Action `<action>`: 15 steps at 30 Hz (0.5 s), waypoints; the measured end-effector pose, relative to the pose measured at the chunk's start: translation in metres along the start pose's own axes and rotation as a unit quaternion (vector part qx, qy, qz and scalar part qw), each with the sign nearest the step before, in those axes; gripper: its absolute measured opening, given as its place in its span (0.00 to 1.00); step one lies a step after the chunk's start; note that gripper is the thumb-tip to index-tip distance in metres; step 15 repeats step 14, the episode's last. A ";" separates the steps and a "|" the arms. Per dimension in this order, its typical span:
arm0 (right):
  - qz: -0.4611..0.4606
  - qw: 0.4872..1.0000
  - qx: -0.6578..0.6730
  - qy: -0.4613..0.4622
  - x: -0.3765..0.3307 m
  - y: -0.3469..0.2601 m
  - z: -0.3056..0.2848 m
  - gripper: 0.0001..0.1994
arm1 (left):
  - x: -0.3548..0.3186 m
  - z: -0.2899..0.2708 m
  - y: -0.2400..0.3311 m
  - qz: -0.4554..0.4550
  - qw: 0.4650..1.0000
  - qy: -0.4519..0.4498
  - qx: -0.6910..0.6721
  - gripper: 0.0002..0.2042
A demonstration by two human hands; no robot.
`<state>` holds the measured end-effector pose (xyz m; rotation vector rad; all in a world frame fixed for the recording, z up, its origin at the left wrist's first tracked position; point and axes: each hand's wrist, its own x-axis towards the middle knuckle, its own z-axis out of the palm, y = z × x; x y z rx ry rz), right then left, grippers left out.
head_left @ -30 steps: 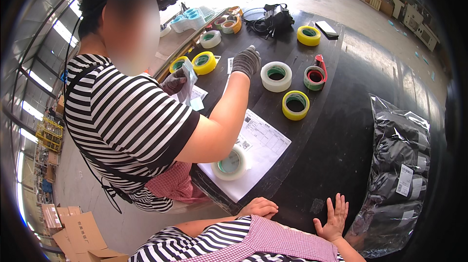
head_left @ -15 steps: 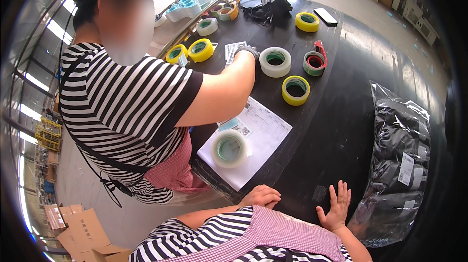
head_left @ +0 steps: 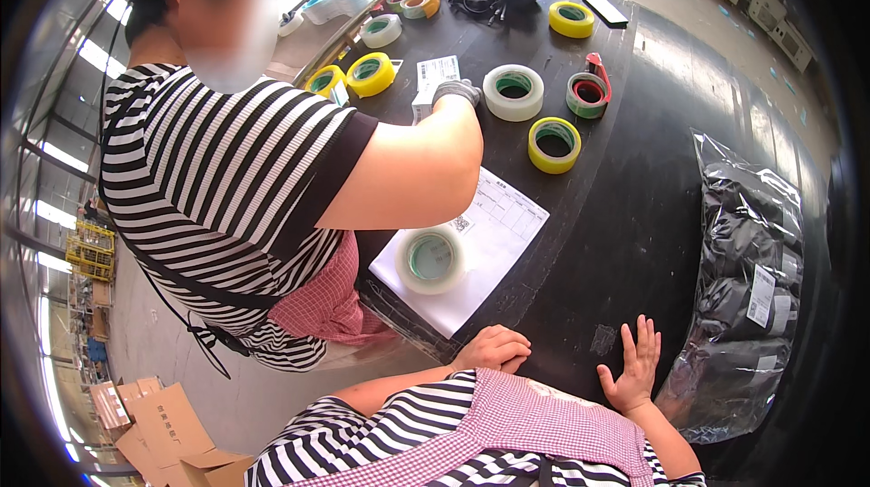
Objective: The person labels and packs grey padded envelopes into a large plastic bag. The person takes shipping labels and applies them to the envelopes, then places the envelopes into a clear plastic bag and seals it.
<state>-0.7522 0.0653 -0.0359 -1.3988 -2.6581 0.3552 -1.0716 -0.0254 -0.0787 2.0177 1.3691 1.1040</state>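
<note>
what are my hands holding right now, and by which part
Nothing is held. The left hand rests curled at the near edge of the black table; the right hand lies flat on it, fingers spread, beside the bagged dark goods.

Co-worker's face blurred, gloved hand (head_left: 456,91) partly covering a small white box (head_left: 426,99), paper sheet (head_left: 480,242) partly under the co-worker's arm, its print too small to tell, bagged dark goods (head_left: 748,279) fading into the dark rim
</note>
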 end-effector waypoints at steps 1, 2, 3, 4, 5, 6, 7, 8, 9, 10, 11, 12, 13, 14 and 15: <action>0.002 1.000 0.001 -0.003 0.000 0.000 0.000 0.41 | 0.000 0.000 0.000 -0.001 1.000 0.001 -0.001 0.08; 0.004 1.000 0.003 -0.004 0.000 0.000 0.000 0.41 | 0.001 0.000 0.001 -0.003 1.000 0.002 -0.002 0.08; 0.005 1.000 0.003 -0.004 -0.001 0.000 0.000 0.41 | 0.001 0.000 0.001 -0.004 1.000 0.003 -0.003 0.08; 0.004 1.000 0.002 -0.003 0.000 0.000 0.000 0.41 | 0.001 0.001 0.001 -0.005 1.000 0.007 0.000 0.08; 0.004 1.000 0.002 -0.003 0.000 0.000 0.000 0.41 | 0.000 0.002 0.001 -0.006 1.000 0.006 0.000 0.08; 0.003 1.000 0.002 -0.001 -0.001 0.000 0.000 0.41 | -0.001 0.002 0.000 -0.008 1.000 0.005 -0.001 0.08; 0.001 1.000 0.002 0.001 0.000 0.000 0.000 0.41 | -0.001 0.002 0.000 -0.009 1.000 0.004 -0.002 0.08; 0.000 1.000 0.002 0.002 0.000 0.000 0.000 0.42 | -0.001 0.002 0.000 -0.009 1.000 0.004 -0.001 0.08; 0.001 1.000 0.003 0.001 0.000 0.000 0.000 0.42 | -0.001 0.002 0.000 -0.010 1.000 0.003 0.001 0.09; 0.002 1.000 0.003 0.001 0.000 -0.001 0.000 0.42 | 0.000 0.001 0.001 -0.010 1.000 0.002 0.002 0.09; 0.004 1.000 0.004 0.000 0.000 -0.001 0.000 0.42 | 0.001 0.000 0.002 -0.009 1.000 0.002 0.002 0.09; 0.003 1.000 0.003 -0.001 0.000 -0.002 0.000 0.42 | 0.003 -0.002 0.003 -0.009 1.000 0.002 0.002 0.09; 0.003 1.000 0.003 -0.001 0.000 -0.002 -0.001 0.42 | 0.004 -0.003 0.004 -0.008 1.000 0.002 0.002 0.10; 0.003 1.000 0.002 -0.002 0.000 -0.002 -0.001 0.42 | 0.004 -0.005 0.004 -0.009 1.000 -0.008 0.004 0.09; 0.003 1.000 0.002 -0.002 0.000 -0.002 -0.001 0.42 | 0.004 -0.005 0.004 -0.009 1.000 -0.008 0.004 0.09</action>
